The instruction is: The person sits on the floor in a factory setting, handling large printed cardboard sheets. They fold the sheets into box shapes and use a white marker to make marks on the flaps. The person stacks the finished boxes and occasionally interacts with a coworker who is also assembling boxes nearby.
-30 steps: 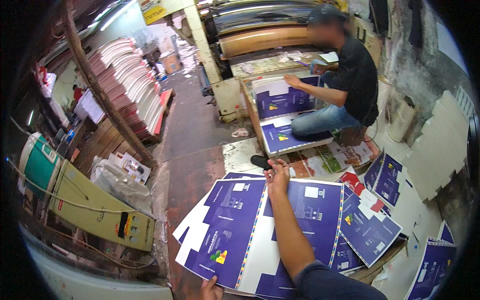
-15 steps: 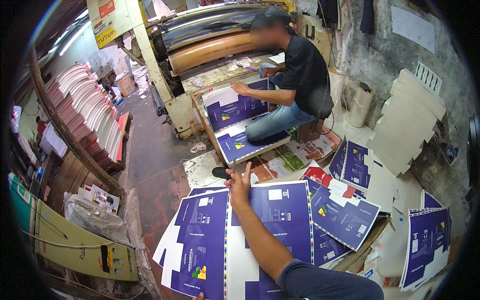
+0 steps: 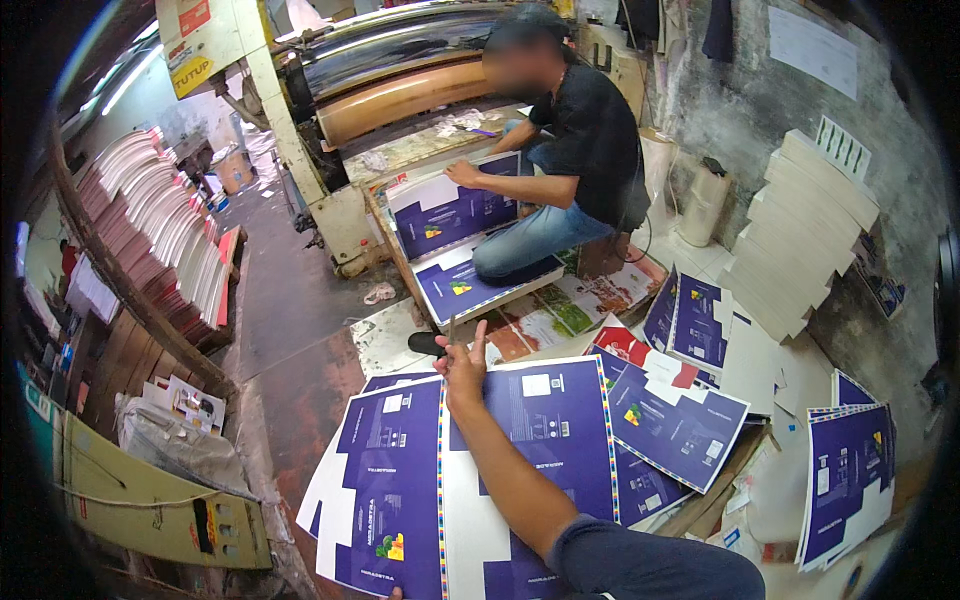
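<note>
Only a fingertip of the left hand (image 3: 396,593) shows; the lower edge cuts off the rest. The right forearm (image 3: 518,468) hides part of the purple-and-white sheets (image 3: 378,470), their finest print illegible. The thin object (image 3: 451,331) by the right hand (image 3: 464,378) is too small to identify. The co-worker's head (image 3: 520,62) is partly blurred.

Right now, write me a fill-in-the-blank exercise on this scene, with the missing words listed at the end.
1. The hand at the far edge of the printed sheets is the person's own ____ one.
2. The co-worker's T-shirt is ____ in colour.
3. The co-worker's trousers are coloured ____.
4. In the picture, the tall red-and-white stack is to the ____ of the co-worker.

Missing words: right; black; blue; left.
</note>
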Action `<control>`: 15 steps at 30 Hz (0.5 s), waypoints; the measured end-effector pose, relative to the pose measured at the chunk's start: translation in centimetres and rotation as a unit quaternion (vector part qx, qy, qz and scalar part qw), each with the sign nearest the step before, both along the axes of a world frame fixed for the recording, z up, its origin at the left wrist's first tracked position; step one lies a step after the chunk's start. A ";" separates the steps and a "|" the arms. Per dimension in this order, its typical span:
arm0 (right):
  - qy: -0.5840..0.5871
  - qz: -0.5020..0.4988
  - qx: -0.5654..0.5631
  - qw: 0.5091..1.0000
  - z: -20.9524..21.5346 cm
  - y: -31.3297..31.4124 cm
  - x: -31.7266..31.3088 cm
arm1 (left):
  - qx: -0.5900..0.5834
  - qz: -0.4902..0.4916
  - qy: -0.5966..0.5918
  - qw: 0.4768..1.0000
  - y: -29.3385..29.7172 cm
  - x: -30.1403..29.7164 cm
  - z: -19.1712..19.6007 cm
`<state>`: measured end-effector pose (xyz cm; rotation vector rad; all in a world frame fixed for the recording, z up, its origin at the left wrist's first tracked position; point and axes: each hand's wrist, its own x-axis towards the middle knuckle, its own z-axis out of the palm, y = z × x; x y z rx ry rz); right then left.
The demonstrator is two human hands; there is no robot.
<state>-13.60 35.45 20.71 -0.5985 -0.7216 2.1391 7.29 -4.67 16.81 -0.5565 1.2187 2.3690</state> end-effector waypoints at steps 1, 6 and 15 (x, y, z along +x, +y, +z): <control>-0.001 0.002 -0.001 1.000 -0.2 0.0 -0.1 | 0.002 0.001 0.000 1.000 0.1 0.0 0.1; 0.004 -0.004 0.001 1.000 -0.4 -0.1 -0.3 | -0.005 -0.008 -0.001 1.000 -0.5 0.1 -0.6; 0.001 -0.011 0.007 1.000 -1.1 0.5 -0.4 | -0.039 -0.023 0.009 0.999 0.1 -0.2 -0.1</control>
